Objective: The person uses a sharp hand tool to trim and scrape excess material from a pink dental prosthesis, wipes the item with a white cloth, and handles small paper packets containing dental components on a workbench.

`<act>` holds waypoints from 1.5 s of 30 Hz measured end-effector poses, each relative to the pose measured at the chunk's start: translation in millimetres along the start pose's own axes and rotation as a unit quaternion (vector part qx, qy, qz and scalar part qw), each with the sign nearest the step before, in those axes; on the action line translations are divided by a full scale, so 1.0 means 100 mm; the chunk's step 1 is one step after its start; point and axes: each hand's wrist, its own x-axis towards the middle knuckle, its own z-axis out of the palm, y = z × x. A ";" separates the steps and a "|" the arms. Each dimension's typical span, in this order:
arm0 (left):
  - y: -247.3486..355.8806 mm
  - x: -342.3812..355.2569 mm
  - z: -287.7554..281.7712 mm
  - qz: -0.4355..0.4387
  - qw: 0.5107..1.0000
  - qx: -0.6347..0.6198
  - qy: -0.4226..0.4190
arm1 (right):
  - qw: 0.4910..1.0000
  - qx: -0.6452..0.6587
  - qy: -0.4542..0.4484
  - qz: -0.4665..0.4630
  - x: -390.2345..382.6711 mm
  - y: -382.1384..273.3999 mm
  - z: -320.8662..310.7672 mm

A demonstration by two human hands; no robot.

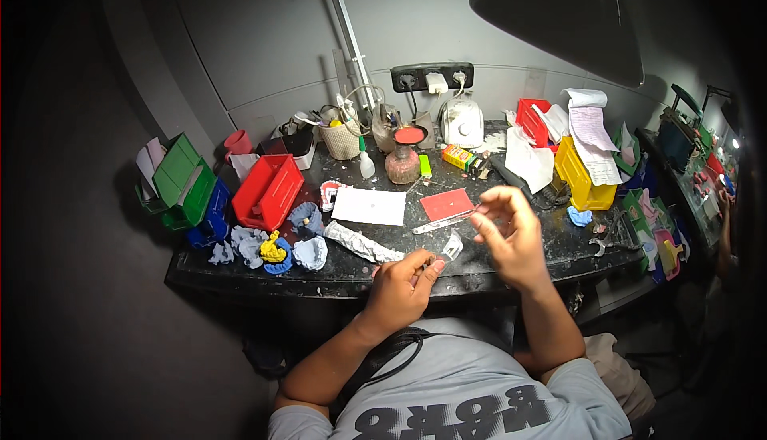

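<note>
Pale shirt cloth (471,380) is seen nearest. Beyond it, the left hand (402,288) and right hand (513,240) are curled; what is gripped cannot be told. Over the bench (473,274), a small pale piece (453,245) is seen just beyond the left hand, its long axis pointed far and slightly right.

We see a messy black table (555,240). On it we find a red bin (270,194), a yellow bin (585,175), a white card (368,206), a red sheet (447,204) and a long thin tool (442,223). We also spot a woven basket (342,143), a pink jar (403,167), a white machine (462,127) and a blue lump (580,216).
</note>
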 end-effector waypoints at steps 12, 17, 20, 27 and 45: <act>0.02 1.17 -0.11 0.089 0.989 0.121 0.010 | 0.950 -0.178 -0.238 -0.091 1.10 -0.08 -0.18; -0.13 1.40 -0.12 0.067 0.989 0.122 -0.044 | 0.963 -0.119 -0.238 -0.026 1.28 0.16 -0.25; -0.30 1.30 -0.13 0.057 0.983 0.142 -0.106 | 0.981 -0.025 -0.175 0.078 1.30 0.40 -0.39; -0.19 1.20 -0.09 0.050 0.948 0.213 -0.232 | 0.988 0.043 -0.066 0.132 1.37 0.65 -0.59; -0.44 1.22 0.01 0.034 0.910 0.321 -0.262 | 0.978 0.156 -0.074 0.117 1.37 0.80 -0.50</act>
